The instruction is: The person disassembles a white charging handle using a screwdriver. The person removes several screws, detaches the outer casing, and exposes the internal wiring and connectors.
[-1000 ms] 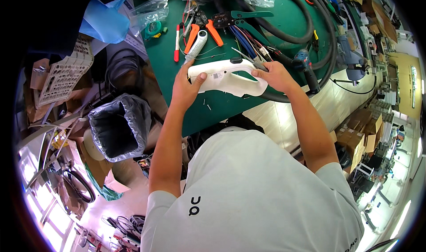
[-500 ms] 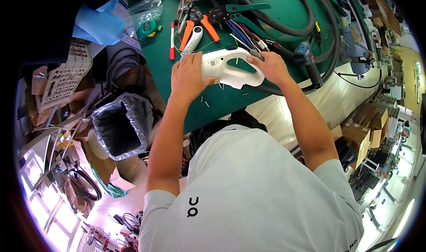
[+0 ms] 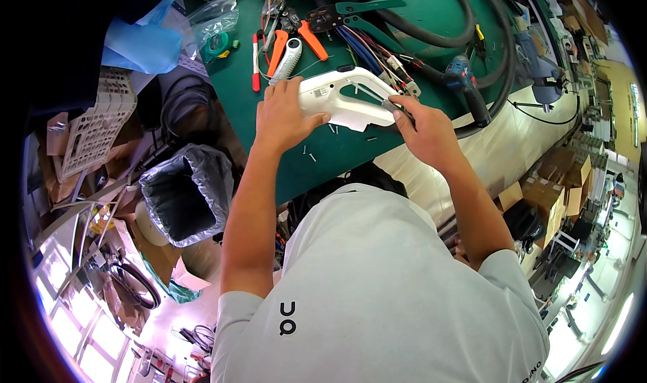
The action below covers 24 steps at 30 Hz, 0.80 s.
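Observation:
A white plastic handle housing (image 3: pixel 347 112) with a looped grip, like the shell of a charging gun, is held over the green table. My left hand (image 3: pixel 283 116) grips its left end, thumb along the lower edge and fingers over the top. At the right end of the loop, my right hand (image 3: pixel 424 128) pinches a slim dark grey piece (image 3: pixel 399 106) against the housing; the piece's kind is unclear. Just behind the housing lie a grey-handled utility knife (image 3: pixel 286 61), orange-handled pliers (image 3: pixel 314 42) and a bundle of wires with connectors (image 3: pixel 399 71).
Green-handled crimpers (image 3: pixel 367 15), a blue power drill (image 3: pixel 465 79) and a thick black cable (image 3: pixel 431 40) lie on the green table (image 3: pixel 242 90). Several screws (image 3: pixel 310 155) are scattered near its front edge. A lined bin (image 3: pixel 219 201) stands at the left.
My right hand has moved down and right, from the loop's upper edge to its right end, with the dark grey piece. The housing has tilted down at the right; my left hand keeps its hold.

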Each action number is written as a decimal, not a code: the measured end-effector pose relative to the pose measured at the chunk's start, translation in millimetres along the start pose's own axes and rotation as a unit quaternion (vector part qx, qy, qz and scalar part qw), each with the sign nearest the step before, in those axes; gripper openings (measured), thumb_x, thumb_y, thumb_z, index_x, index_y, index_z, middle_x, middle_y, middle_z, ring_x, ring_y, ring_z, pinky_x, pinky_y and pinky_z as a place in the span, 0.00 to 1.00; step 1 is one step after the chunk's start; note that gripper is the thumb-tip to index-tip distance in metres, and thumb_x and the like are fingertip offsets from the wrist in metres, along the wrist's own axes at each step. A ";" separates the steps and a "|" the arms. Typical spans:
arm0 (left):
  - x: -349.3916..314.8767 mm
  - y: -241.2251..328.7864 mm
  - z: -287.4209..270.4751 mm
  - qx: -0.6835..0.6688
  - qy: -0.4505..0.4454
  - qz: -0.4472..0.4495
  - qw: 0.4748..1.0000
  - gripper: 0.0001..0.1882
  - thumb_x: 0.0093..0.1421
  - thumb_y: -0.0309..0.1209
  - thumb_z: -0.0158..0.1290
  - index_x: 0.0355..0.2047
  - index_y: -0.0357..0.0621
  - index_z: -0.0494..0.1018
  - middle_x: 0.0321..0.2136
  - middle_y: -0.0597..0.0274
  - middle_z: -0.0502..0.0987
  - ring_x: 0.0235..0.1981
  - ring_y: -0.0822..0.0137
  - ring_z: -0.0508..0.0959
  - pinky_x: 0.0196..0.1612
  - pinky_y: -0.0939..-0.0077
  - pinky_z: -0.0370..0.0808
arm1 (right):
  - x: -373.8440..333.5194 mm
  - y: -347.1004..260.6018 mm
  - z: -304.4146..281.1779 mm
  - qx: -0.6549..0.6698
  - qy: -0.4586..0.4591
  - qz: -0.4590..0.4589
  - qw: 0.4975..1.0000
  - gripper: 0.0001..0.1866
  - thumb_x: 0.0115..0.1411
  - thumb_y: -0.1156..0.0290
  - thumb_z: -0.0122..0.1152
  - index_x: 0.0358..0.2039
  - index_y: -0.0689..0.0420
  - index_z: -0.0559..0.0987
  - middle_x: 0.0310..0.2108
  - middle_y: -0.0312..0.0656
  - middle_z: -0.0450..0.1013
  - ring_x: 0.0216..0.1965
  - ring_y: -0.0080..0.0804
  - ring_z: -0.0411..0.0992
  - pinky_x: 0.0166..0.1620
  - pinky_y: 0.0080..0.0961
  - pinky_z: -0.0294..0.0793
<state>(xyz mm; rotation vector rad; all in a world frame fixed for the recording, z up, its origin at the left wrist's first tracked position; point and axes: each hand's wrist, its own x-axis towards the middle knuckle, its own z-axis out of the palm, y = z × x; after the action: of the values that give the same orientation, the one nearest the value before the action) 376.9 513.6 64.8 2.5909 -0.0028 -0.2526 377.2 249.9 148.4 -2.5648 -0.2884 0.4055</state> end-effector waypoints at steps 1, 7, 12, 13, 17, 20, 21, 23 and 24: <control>0.1 0.0 0.0 -0.002 0.000 0.000 1.000 0.46 0.46 0.52 0.69 0.61 0.45 0.65 0.56 0.56 0.70 0.60 0.53 0.66 0.57 0.55 0.67 | -2.8 1.0 0.2 0.009 0.012 0.010 1.000 0.15 0.67 0.63 0.54 0.51 0.52 0.78 0.28 0.48 0.78 0.31 0.50 0.77 0.36 0.40 0.74; -3.2 1.9 -1.6 -0.012 0.004 -0.005 1.000 0.46 0.45 0.51 0.70 0.61 0.45 0.66 0.55 0.56 0.70 0.59 0.53 0.67 0.57 0.56 0.67 | -13.8 9.7 -2.7 0.048 0.037 0.068 0.996 0.16 0.67 0.64 0.54 0.52 0.54 0.79 0.27 0.47 0.76 0.29 0.42 0.74 0.34 0.34 0.72; -6.2 6.1 -4.1 -0.019 0.010 -0.006 1.000 0.46 0.44 0.48 0.71 0.60 0.45 0.66 0.55 0.55 0.70 0.59 0.52 0.67 0.58 0.57 0.67 | -24.4 20.1 -9.1 0.059 0.043 0.111 0.991 0.17 0.68 0.65 0.55 0.54 0.57 0.78 0.22 0.39 0.72 0.24 0.25 0.70 0.31 0.25 0.70; -6.3 5.2 -3.5 -0.025 0.009 -0.005 1.000 0.45 0.44 0.47 0.71 0.60 0.45 0.66 0.55 0.55 0.70 0.59 0.52 0.67 0.59 0.56 0.67 | -27.1 21.4 -9.3 0.064 0.041 0.111 0.991 0.17 0.69 0.65 0.54 0.54 0.57 0.78 0.22 0.39 0.72 0.24 0.25 0.69 0.31 0.25 0.69; -6.0 -15.4 2.4 -0.133 0.012 0.023 0.991 0.44 0.46 0.45 0.71 0.61 0.42 0.65 0.57 0.51 0.69 0.60 0.50 0.67 0.62 0.55 0.66 | -34.6 14.6 -8.8 0.084 0.030 0.088 0.992 0.17 0.69 0.66 0.53 0.55 0.57 0.78 0.21 0.38 0.71 0.22 0.25 0.67 0.30 0.24 0.68; -17.1 -31.8 9.9 -0.262 0.047 0.001 0.964 0.44 0.49 0.44 0.70 0.61 0.37 0.64 0.57 0.48 0.69 0.59 0.53 0.69 0.61 0.59 0.68 | -36.9 -1.7 -6.3 0.084 0.023 0.033 0.996 0.17 0.69 0.67 0.53 0.55 0.58 0.78 0.20 0.38 0.69 0.22 0.25 0.66 0.29 0.23 0.68; -21.1 -37.0 17.5 -0.348 0.069 -0.023 0.935 0.41 0.52 0.44 0.69 0.59 0.35 0.64 0.56 0.48 0.69 0.58 0.55 0.70 0.61 0.62 0.68 | -37.5 -6.7 -4.2 0.081 0.020 0.011 0.996 0.17 0.69 0.67 0.53 0.55 0.58 0.78 0.20 0.38 0.69 0.21 0.25 0.66 0.29 0.23 0.67; -28.5 -46.8 30.7 -0.508 0.113 -0.068 0.851 0.37 0.57 0.44 0.66 0.57 0.31 0.65 0.54 0.49 0.71 0.56 0.59 0.71 0.60 0.67 0.68 | -37.6 -14.9 0.7 0.070 0.019 -0.005 0.997 0.16 0.69 0.67 0.53 0.55 0.59 0.78 0.20 0.39 0.69 0.21 0.26 0.66 0.29 0.23 0.67; -30.9 -49.0 31.6 -0.512 0.108 -0.082 0.848 0.36 0.58 0.43 0.66 0.56 0.30 0.65 0.53 0.49 0.71 0.55 0.61 0.72 0.59 0.68 0.68 | -37.5 -18.3 2.3 0.062 0.019 -0.012 0.998 0.16 0.69 0.68 0.54 0.54 0.59 0.78 0.20 0.39 0.69 0.21 0.26 0.66 0.29 0.24 0.67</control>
<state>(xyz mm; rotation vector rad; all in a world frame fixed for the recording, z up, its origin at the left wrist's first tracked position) 338.6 541.2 18.7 1.5278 0.3434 0.0042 339.1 255.9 164.7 -2.4419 -0.2715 0.3530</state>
